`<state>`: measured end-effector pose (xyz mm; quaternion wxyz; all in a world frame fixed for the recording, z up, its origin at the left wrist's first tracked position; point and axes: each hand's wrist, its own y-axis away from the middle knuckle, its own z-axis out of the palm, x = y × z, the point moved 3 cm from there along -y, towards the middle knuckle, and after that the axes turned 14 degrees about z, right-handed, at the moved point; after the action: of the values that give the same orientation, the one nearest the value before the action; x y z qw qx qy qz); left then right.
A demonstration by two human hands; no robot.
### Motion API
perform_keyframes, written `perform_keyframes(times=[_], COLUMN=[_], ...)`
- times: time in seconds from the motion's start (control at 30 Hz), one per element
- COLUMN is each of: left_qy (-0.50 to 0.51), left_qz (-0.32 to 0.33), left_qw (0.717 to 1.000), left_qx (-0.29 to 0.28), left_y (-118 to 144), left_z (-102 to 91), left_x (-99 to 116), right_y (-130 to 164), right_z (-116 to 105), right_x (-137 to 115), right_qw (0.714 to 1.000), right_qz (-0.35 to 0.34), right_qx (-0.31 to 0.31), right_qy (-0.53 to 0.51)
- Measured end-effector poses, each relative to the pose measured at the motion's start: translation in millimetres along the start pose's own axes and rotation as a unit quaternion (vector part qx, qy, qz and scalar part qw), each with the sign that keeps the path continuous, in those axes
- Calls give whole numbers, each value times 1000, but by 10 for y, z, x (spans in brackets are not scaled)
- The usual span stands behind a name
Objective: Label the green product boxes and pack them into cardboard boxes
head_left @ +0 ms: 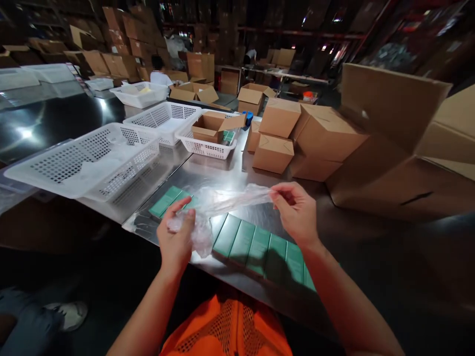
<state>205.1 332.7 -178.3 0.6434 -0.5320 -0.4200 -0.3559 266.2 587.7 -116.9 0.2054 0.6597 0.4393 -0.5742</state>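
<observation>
Clear plastic wrap [230, 200] stretches between my two hands above the metal table. My left hand [176, 237] is closed around a crumpled bunch of it, which looks like bubble wrap. At the other end, my right hand [297, 210] pinches the plastic between thumb and fingers. Below lies a row of several green boxes [256, 244], side by side along the table's front edge; my right forearm covers its far end. More green boxes [166, 200] lie just beyond my left hand, partly hidden by the plastic and fingers.
White perforated baskets [122, 183] line the left of the metal table [200, 173]; one holds an open carton [210, 128]. Closed cartons [274, 153] stand at the back right, beside a large open carton [389, 163]. A person [159, 74] is in the background. A shoe [70, 315] shows lower left.
</observation>
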Motion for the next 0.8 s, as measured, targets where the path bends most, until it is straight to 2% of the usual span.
perform_keyframes(times=[0.07,0.13,0.17,0.23,0.3,0.4,0.47,0.53,0.6,0.63,0.67,0.73,0.77,0.8], left_qy=[15,40,47,39,0,-75,-86,-54,-13,2,11,23,33,48], left_qz=[-14,-53,-73,-82,-11,171,234,210,120,73,36,-4,-11,-23], left_qw=[999,997,996,993,988,966,945,943,953,956,957,961,963,966], left_qx=[41,43,14,-81,-154,-180,-211,-252,-279,-285,-288,-277,-266,-253], left_y=[-56,-113,-140,-193,-262,-411,-524,-637,-716,-728,-721,-655,-598,-528], left_z=[-10,-4,18,98,197,368,511,655,784,843,898,996,1040,1081], left_x=[40,58,62,74,117,246,326,365,348,324,294,232,204,177], right_y=[-61,-127,-158,-208,-237,-257,-280,-330,-400,-433,-454,-419,-345,-243], right_z=[-150,-287,-338,-399,-418,-414,-425,-460,-506,-533,-562,-605,-597,-552], right_x=[-1,5,11,27,39,28,-2,-38,-64,-75,-89,-139,-174,-208], right_qw=[998,996,997,998,999,998,995,991,986,986,987,981,965,946], right_qz=[-7,-17,-23,-30,-32,-34,-40,-47,-48,-49,-54,-87,-117,-152], right_qx=[60,85,80,51,16,-36,-75,-110,-134,-123,-85,66,149,206], right_qy=[-5,-2,1,9,14,31,43,62,89,105,123,163,181,198])
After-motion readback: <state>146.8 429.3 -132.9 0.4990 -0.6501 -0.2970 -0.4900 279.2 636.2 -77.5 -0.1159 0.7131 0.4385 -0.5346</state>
